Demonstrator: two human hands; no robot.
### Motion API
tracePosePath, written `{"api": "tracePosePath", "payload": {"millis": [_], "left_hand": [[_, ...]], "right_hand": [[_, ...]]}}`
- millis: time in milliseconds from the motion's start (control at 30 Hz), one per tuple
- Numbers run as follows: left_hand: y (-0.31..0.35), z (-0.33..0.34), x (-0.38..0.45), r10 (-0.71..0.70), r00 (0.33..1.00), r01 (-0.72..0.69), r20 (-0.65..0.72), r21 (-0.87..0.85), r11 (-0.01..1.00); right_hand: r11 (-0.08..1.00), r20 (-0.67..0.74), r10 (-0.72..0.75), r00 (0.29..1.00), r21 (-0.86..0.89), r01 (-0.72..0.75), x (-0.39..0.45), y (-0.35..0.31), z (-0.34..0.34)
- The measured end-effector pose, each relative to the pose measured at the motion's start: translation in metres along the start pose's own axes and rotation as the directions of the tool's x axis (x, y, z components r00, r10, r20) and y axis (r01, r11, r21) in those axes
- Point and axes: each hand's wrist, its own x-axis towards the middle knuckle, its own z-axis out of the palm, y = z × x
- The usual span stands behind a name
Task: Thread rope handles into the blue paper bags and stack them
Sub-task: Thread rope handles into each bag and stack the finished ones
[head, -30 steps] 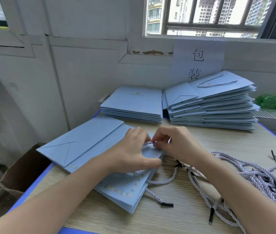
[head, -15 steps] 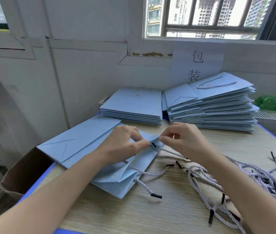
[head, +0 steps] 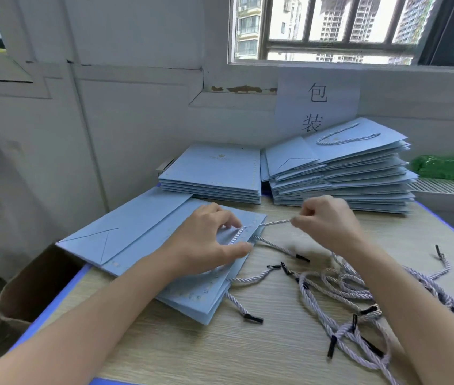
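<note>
a person's two bare hands work at a wooden table [head: 192,357]. since a moment ago the right hand [head: 328,222] has drawn away to the right, pinching a pale twisted rope handle [head: 275,223] now stretched taut from the mouth of the flat blue paper bag [head: 148,234]; this suggests the rope is being pulled through its hole, so this handle is nearly seated. the left hand [head: 209,240] presses on the bag near its top edge, fingers curled over the rope where it crosses the paper. the bag is smooth matte card with sharp creases. loose ropes [head: 345,287], braided with black tips, lie tangled to the right. behind, one stack of bags with handles [head: 339,173] and one flat stack without [head: 214,170]
</note>
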Motion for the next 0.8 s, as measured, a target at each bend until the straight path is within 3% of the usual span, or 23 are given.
{"api": "tracePosePath", "payload": {"millis": [100, 233, 333, 533, 633, 733, 800], "left_hand": [[0.001, 0.003, -0.001, -0.002, 1.0, 0.003, -0.02, 0.053, 0.999], [0.002, 0.007, -0.001, -0.061, 0.997, 0.061, -0.054, 0.002, 0.998], [0.003, 0.011, 0.0, -0.056, 0.996, 0.058, -0.068, 0.029, 0.998], [0.014, 0.007, -0.005, -0.036, 0.993, 0.05, -0.115, 0.118, 0.992], [0.031, 0.001, -0.008, -0.049, 0.993, 0.074, -0.108, 0.235, 0.969], [0.055, -0.018, -0.01, -0.003, 0.993, 0.032, -0.117, 0.24, 0.97], [0.07, -0.037, -0.013, 0.015, 0.976, 0.018, -0.217, 0.148, 0.989]], "right_hand": [[0.988, 0.102, -0.023, 0.994, -0.15, 0.038, -0.004, -0.005, 0.011], [0.986, 0.287, -0.164, 0.944, 0.078, 0.148, -0.009, -0.015, 0.003], [0.973, 0.461, -0.218, 0.86, 0.032, 0.23, -0.016, -0.024, 0.01], [0.951, 0.503, -0.126, 0.855, -0.184, 0.249, -0.016, -0.048, 0.01], [0.919, 0.434, -0.119, 0.893, -0.291, 0.264, -0.03, -0.061, 0.011], [0.965, 0.294, -0.109, 0.95, -0.199, 0.172, -0.044, -0.067, 0.015], [0.993, 0.227, -0.073, 0.971, -0.069, 0.091, -0.05, -0.07, 0.007]]}}
